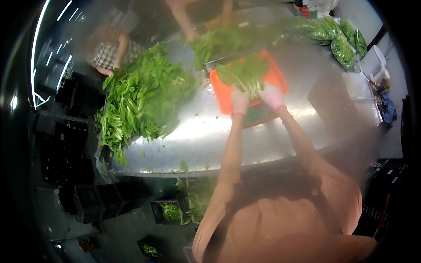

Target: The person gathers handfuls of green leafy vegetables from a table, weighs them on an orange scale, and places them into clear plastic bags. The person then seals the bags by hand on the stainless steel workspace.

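Both my hands wear pale gloves with pink cuffs. My left hand (240, 101) and my right hand (271, 96) are closed around the pale stems of one bunch of leafy greens (245, 72). The leaves point away from me, over an orange tray (224, 98) on the metal table. Haze softens the picture here, so I cannot tell whether the bunch rests on the tray. Below the tray's near edge shows a dark green surface (255, 115), partly hidden by my wrists.
A large heap of loose greens (140, 96) covers the table's left side. Across from me, another person's hand (191, 36) is by more greens (223, 41). Bagged greens (343, 51) lie at the far right. Black crates (94, 201) stand on the floor at left.
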`<action>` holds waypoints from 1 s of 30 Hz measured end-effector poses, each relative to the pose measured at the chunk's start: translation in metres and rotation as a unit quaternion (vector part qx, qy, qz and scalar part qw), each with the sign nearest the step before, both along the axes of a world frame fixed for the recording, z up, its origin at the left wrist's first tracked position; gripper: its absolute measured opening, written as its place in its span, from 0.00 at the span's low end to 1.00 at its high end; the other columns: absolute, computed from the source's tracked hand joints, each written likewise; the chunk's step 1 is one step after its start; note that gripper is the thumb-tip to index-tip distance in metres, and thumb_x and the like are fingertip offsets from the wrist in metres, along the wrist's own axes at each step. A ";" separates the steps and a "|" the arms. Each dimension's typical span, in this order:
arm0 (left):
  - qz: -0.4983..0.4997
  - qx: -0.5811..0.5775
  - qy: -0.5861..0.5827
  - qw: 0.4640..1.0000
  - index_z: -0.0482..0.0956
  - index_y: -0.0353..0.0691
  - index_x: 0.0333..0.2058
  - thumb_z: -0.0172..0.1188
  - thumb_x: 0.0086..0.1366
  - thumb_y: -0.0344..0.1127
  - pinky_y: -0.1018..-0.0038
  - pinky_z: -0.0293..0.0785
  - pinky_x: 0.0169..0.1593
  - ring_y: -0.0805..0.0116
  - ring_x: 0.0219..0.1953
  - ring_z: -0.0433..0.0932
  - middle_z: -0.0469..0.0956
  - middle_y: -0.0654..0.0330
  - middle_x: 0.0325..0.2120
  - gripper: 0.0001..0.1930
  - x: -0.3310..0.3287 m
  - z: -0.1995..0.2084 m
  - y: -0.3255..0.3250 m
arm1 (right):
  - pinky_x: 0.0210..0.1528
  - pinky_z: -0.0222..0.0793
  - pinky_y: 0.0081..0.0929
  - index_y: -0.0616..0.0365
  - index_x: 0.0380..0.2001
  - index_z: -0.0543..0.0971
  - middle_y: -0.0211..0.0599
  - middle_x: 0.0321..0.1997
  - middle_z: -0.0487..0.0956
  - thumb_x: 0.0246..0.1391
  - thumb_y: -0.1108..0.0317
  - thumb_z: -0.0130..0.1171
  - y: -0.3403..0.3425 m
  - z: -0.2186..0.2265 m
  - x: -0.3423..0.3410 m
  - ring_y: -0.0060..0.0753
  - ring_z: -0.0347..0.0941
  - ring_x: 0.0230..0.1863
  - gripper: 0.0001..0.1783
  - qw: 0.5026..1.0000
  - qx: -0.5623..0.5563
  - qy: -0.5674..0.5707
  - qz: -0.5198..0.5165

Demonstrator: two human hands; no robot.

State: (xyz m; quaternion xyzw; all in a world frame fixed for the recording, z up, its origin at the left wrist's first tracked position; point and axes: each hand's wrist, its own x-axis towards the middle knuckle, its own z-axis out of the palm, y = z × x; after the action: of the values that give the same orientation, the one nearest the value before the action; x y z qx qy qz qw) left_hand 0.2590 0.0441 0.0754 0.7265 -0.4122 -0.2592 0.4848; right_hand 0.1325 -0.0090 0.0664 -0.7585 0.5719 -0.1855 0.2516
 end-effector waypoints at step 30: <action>0.345 -0.108 -0.145 0.921 0.69 0.33 0.43 0.59 0.53 0.30 0.69 0.70 0.43 0.60 0.36 0.74 0.75 0.51 0.34 0.18 0.289 -0.061 0.165 | 0.41 0.67 0.22 0.67 0.41 0.73 0.39 0.33 0.76 0.48 0.67 0.55 0.133 0.042 0.127 0.26 0.72 0.34 0.17 0.915 0.172 -0.245 0.271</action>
State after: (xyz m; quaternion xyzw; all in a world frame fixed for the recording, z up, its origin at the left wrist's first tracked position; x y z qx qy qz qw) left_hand 0.5480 0.2094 0.0143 0.7967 -0.2272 0.0779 0.5546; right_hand 0.2592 0.1240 0.1088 -0.7600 0.2878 -0.1888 0.5513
